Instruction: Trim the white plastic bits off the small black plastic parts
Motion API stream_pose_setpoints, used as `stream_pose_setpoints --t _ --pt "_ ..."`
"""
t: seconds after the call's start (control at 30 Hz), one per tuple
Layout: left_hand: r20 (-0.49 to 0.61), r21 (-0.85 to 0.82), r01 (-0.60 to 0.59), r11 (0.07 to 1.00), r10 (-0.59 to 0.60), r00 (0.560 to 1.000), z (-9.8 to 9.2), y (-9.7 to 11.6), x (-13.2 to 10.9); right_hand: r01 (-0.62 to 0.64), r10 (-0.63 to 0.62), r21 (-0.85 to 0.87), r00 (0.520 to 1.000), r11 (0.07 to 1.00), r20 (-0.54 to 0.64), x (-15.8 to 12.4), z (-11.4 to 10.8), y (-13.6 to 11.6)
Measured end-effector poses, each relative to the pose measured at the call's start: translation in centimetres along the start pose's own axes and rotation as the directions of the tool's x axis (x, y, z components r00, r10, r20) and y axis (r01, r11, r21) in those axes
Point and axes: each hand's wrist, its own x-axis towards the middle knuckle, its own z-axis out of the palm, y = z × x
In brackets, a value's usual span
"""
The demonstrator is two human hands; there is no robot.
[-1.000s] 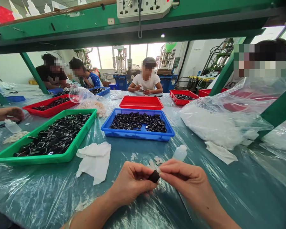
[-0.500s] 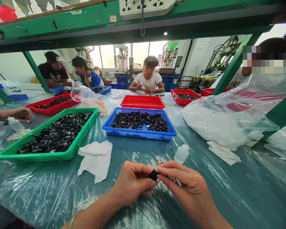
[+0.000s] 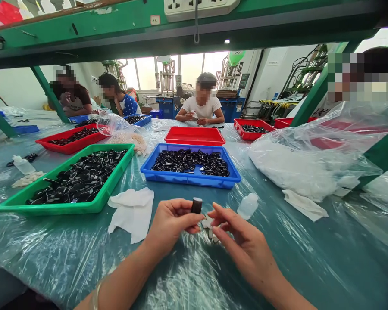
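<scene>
My left hand (image 3: 173, 221) pinches a small black rectangular piece (image 3: 196, 207) upright between thumb and fingers; its top end is pale grey. To its right, my right hand (image 3: 237, 237) has its thumb and forefinger apart, off the black piece, and no object shows between them. Small white pieces (image 3: 207, 222) lie on the table behind the fingertips, partly hidden. Just beyond the right hand, a translucent bottle (image 3: 247, 206) lies on its side. A crumpled white cloth (image 3: 132, 213) rests left of my left hand.
A blue tray (image 3: 190, 181) and a green tray (image 3: 97, 206) hold many black pieces. Behind the blue one is a red tray (image 3: 194, 137). A large clear bag (image 3: 304, 168) of white material lies right. A green shelf beam (image 3: 116, 32) spans overhead. Several people sit around the table.
My right fingers have come off the black piece and spread apart. My left hand has raised it slightly and turned its pale end upward. At far left, another person's hand has withdrawn.
</scene>
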Motion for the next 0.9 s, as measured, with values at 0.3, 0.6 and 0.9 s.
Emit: stream_pose_setpoints --t 0.3,0.6,0.9 --pt "-0.135 -0.121 -0.045 0.992 0.028 0.990 -2.3 0.7 1.0 -0.063 0.152 -0.282 0.940 0.957 0.305 3.0 2.6 0.4" --pt "0.010 -0.116 0.025 0.993 -0.024 1.000 -1.7 0.1 0.7 0.016 0.158 -0.477 0.933 0.879 0.323 4.3 5.5 0.0" --pt "0.277 0.093 0.086 0.992 -0.109 0.955 -0.7 -0.5 -0.1 -0.261 0.253 -0.014 0.919 0.965 0.302 1.3 -2.0 -1.1"
